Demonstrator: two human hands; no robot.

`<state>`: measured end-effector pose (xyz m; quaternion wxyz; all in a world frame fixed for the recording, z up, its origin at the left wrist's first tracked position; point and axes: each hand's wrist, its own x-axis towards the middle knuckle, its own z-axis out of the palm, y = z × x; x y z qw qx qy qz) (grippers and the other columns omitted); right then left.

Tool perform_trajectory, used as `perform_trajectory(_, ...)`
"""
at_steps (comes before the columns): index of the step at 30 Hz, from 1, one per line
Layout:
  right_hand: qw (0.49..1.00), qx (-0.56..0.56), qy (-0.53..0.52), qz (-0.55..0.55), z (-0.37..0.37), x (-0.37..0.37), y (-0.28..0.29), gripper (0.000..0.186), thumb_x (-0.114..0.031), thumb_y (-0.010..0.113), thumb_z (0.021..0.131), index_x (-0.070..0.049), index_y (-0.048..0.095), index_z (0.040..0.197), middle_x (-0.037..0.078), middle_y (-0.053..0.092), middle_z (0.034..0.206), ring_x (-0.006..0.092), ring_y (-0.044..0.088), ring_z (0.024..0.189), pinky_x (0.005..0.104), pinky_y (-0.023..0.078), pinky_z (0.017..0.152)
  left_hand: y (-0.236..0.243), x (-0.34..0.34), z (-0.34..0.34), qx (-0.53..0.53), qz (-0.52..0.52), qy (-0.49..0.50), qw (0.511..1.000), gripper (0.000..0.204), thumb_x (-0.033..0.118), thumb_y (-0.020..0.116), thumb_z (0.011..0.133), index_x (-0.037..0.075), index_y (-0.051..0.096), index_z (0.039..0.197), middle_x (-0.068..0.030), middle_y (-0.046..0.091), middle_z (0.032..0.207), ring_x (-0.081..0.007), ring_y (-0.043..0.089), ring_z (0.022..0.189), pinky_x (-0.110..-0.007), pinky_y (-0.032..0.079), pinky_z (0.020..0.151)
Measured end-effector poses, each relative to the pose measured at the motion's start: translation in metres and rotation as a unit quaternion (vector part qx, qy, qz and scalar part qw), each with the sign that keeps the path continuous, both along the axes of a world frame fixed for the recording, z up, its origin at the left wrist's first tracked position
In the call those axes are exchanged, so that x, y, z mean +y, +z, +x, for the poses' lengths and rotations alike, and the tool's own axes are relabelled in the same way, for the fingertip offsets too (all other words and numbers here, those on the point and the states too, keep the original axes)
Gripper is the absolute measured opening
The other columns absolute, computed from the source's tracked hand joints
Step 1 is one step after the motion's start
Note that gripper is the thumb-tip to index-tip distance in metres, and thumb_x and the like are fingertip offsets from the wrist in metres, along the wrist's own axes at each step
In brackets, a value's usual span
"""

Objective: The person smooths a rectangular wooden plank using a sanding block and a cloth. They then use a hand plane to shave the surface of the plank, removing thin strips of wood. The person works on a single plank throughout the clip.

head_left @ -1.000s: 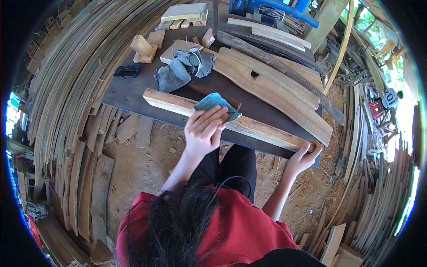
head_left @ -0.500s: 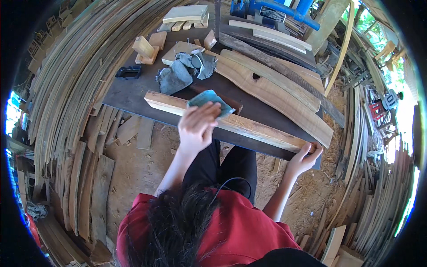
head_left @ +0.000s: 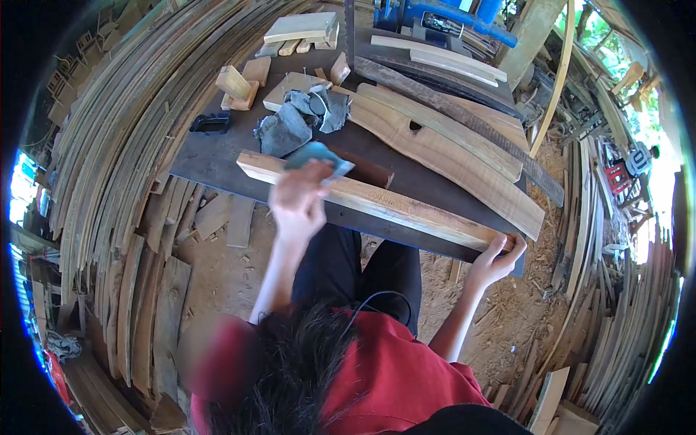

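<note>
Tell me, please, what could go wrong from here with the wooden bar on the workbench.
The right grip holds the wooden bar only at its right end, so the left end might swivel under sideways pressure. That right end lies near the front edge of the workbench and could perhaps slide over it. The left grip holds a teal sanding sheet at the bar; if it slips, bare skin might catch a splinter.

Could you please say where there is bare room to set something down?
The dark table is bare between the black tool and the left end of the wooden bar, and narrowly between bar and curved board; it's crowded around the grey cloth and wooden blocks.
</note>
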<state>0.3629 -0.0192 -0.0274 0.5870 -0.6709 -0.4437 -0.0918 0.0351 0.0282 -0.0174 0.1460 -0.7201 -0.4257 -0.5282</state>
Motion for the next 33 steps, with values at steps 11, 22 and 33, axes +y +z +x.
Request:
perform_trajectory(11, 1.0, 0.0, -0.004, 0.001, 0.004, -0.001, -0.004, 0.025, -0.023, 0.052, 0.088, -0.001, 0.05, 0.101, 0.017, 0.057, 0.084, 0.0328, 0.058, 0.077, 0.0401, 0.045, 0.071, 0.016, 0.009, -0.065, 0.085, -0.069, 0.168, 0.98, 0.02, 0.003, 0.048, 0.088, 0.006, 0.065, 0.098, -0.0069, 0.069, 0.101, -0.0229, 0.066, 0.09, -0.04, 0.047, 0.084)
perform_trajectory(22, 1.0, -0.001, 0.002, -0.007, 0.002, 0.0, 0.0, 0.025, -0.023, 0.052, 0.088, -0.001, 0.05, 0.101, 0.017, 0.058, 0.084, 0.0325, 0.058, 0.075, 0.0399, 0.046, 0.07, 0.031, -0.021, 0.047, 0.076, -0.119, -0.054, 0.989, 0.024, 0.003, 0.06, 0.08, 0.011, 0.07, 0.1, -0.0021, 0.068, 0.107, -0.0185, 0.062, 0.107, -0.036, 0.047, 0.087)
perform_trajectory(33, 1.0, 0.004, -0.007, -0.011, 0.004, -0.001, -0.004, 0.026, -0.023, 0.051, 0.089, -0.001, 0.05, 0.102, 0.017, 0.057, 0.086, 0.0323, 0.058, 0.076, 0.0387, 0.046, 0.07, 0.032, -0.006, -0.041, 0.108, -0.151, 0.065, 0.98, 0.028, 0.015, 0.045, 0.093, 0.015, 0.067, 0.11, -0.0001, 0.065, 0.116, -0.0201, 0.057, 0.114, -0.04, 0.04, 0.098)
